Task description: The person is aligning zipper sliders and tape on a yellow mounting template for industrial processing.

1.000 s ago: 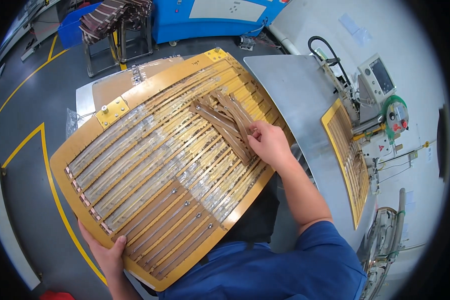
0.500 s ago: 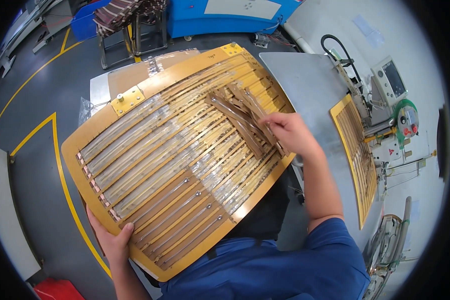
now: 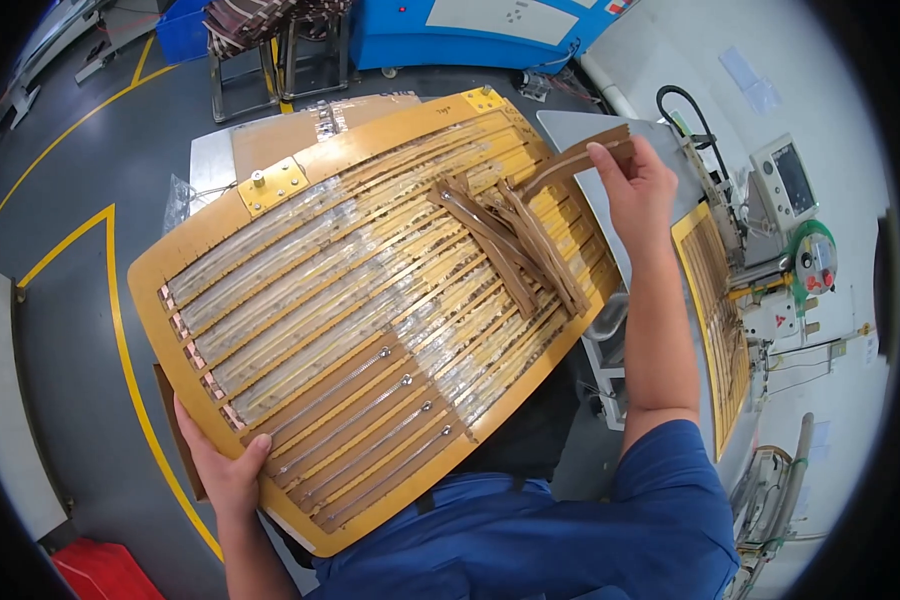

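Observation:
Tilted across the view lies a large yellow slotted fixture board (image 3: 202, 238) with rounded corners. My left hand (image 3: 228, 465) grips its near left edge, thumb on top. Up and to the right, my right hand (image 3: 642, 195) pinches one end of a brown flat strip (image 3: 576, 160), which slants down toward the board's far right part. Below that strip, several more brown strips (image 3: 505, 250) are heaped loosely across the slots. Brown strips with thin silvery wires (image 3: 355, 440) lie in the near left slots. Clear shiny film covers many of the other slots.
A grey table (image 3: 570, 135) stands to the right, carrying a second yellow slotted board (image 3: 705, 310) beside a machine with a small control panel (image 3: 785, 180). Beyond the board are a cardboard box (image 3: 280, 145), a metal stool (image 3: 245, 80) and a blue cabinet (image 3: 390, 35).
My right hand has risen from the heap, away toward the far right, lifting one end of a brown strip. My left hand keeps its hold on the board's edge.

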